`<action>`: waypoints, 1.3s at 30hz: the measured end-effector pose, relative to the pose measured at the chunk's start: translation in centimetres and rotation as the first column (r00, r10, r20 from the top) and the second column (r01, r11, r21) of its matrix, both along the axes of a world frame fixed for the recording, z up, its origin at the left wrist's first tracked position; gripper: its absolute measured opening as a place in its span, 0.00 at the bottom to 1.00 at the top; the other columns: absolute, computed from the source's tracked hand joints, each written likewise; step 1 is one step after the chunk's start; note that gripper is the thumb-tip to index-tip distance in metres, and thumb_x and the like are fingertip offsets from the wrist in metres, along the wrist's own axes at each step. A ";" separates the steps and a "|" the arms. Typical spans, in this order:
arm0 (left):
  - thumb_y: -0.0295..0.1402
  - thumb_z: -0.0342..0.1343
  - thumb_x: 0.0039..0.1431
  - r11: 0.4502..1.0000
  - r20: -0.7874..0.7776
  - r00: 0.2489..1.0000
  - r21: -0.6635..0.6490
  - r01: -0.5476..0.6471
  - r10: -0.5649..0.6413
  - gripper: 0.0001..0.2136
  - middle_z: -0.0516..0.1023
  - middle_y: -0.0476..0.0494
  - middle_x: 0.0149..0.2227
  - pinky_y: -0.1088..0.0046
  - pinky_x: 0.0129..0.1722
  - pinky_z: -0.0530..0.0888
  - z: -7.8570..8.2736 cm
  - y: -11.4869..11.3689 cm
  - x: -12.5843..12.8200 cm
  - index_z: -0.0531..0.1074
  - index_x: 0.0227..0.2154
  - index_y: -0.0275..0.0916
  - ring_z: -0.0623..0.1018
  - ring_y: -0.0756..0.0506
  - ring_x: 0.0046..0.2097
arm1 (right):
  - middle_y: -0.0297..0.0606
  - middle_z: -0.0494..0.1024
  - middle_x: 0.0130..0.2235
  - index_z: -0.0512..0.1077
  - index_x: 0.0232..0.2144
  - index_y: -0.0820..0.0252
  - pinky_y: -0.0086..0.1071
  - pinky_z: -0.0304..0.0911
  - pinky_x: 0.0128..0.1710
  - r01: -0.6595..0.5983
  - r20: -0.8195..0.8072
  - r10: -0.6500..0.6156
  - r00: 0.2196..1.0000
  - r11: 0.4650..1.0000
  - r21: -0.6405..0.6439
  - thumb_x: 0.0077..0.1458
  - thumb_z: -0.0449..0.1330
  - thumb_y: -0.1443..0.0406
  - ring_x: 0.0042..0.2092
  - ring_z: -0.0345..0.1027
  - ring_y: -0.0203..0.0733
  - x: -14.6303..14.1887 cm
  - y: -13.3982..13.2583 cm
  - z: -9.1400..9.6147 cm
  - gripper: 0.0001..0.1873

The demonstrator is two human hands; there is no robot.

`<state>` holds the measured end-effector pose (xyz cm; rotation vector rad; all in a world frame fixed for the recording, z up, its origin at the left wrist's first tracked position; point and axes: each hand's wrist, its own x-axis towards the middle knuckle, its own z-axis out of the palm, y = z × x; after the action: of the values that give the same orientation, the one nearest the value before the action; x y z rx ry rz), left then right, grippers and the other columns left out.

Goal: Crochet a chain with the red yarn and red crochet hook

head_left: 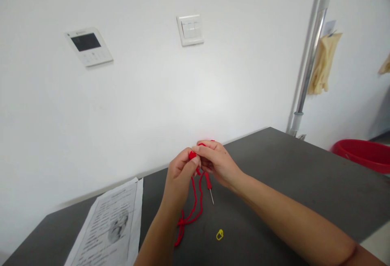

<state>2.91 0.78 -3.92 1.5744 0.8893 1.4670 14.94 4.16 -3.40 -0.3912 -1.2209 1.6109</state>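
My left hand [182, 171] is closed, its thumb and fingers pinching a small red crocheted-looking yarn piece [192, 155]. Right against it, my right hand [219, 162] is pinched too, with a strand of red yarn at its fingertips. Loose red yarn [201, 201] hangs from between the hands and lies in loops on the dark table beside my left forearm. Below my right hand shows a red-handled crochet hook [208, 181] with a thin metal shaft; its upper end is hidden behind the fingers. A yellow stitch marker [219, 234] rests on the table nearer to me.
A printed sheet [111, 225] lies on the left of the dark grey table [274, 168]. Behind stands a white wall with a screen panel [89, 47] and a switch plate [190, 30]. On the right are a metal pipe [313, 50], a hanging yellowish glove [324, 64] and a red basin [362, 154].
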 end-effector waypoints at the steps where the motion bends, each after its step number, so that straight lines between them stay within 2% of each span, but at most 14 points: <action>1: 0.32 0.53 0.60 1.000 -0.005 1.000 0.003 0.019 -0.019 0.10 0.63 0.52 0.24 0.70 0.32 0.62 0.0 -0.1 -0.1 0.66 0.22 0.40 0.63 0.47 0.30 | 0.25 0.63 0.14 0.62 0.16 0.59 0.23 0.41 0.14 -0.003 0.000 0.003 1.000 1.000 0.010 0.47 0.67 0.57 0.16 0.50 0.27 0.0 -0.1 0.0 0.20; 6: 0.30 0.50 0.58 0.997 -0.039 0.996 0.023 0.077 -0.076 0.07 0.64 0.51 0.25 0.69 0.32 0.60 -0.1 -0.1 -0.4 0.67 0.25 0.41 0.63 0.47 0.30 | 0.24 0.63 0.15 0.63 0.16 0.60 0.23 0.39 0.14 -0.023 -0.020 0.024 1.000 0.999 0.049 0.49 0.67 0.58 0.16 0.45 0.25 0.2 0.0 0.1 0.20; 13: 0.30 0.49 0.57 0.991 -0.045 0.992 0.057 0.121 -0.118 0.07 0.65 0.50 0.26 0.68 0.34 0.62 0.0 -0.2 -0.7 0.68 0.25 0.40 0.64 0.46 0.31 | 0.25 0.66 0.15 0.65 0.17 0.60 0.24 0.41 0.16 -0.030 -0.003 0.031 1.000 0.994 0.109 0.52 0.65 0.59 0.16 0.50 0.26 0.4 0.0 -0.2 0.19; 19: 0.30 0.49 0.60 0.993 -0.078 0.996 0.101 0.057 -0.049 0.10 0.65 0.50 0.24 0.69 0.33 0.61 -0.1 -0.8 -0.5 0.67 0.23 0.40 0.64 0.46 0.30 | 0.27 0.68 0.17 0.65 0.17 0.59 0.25 0.45 0.18 -0.025 0.038 0.019 0.999 0.987 0.158 0.53 0.66 0.55 0.18 0.54 0.28 0.4 -0.1 -0.6 0.21; 26: 0.29 0.49 0.60 0.986 -0.114 0.993 0.166 0.031 -0.012 0.10 0.65 0.51 0.24 0.70 0.32 0.61 0.0 -1.1 -0.4 0.67 0.23 0.40 0.64 0.47 0.29 | 0.26 0.66 0.16 0.65 0.18 0.59 0.24 0.43 0.17 -0.027 0.017 0.024 1.000 0.977 0.212 0.54 0.65 0.54 0.18 0.49 0.28 0.5 -0.1 -0.7 0.21; 34: 0.30 0.50 0.57 0.999 -0.060 0.998 0.044 -0.031 0.034 0.10 0.61 0.51 0.22 0.69 0.29 0.59 0.0 -0.9 -0.3 0.64 0.20 0.41 0.61 0.47 0.28 | 0.25 0.62 0.16 0.64 0.18 0.59 0.25 0.43 0.17 0.004 0.051 -0.015 0.999 0.974 0.225 0.55 0.64 0.53 0.18 0.47 0.28 0.5 0.1 -0.9 0.22; 39: 0.33 0.50 0.53 0.997 0.029 0.998 -0.062 -0.045 0.047 0.12 0.56 0.53 0.20 0.68 0.28 0.56 0.2 -0.7 0.4 0.59 0.17 0.42 0.56 0.48 0.26 | 0.24 0.58 0.16 0.60 0.15 0.57 0.25 0.43 0.18 0.134 0.093 -0.167 0.982 0.948 0.290 0.53 0.64 0.54 0.19 0.46 0.28 0.4 -0.3 -0.3 0.24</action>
<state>3.34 0.08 -3.76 1.4916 0.9498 1.4780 15.37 3.84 -3.74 -0.3901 -1.4514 1.2753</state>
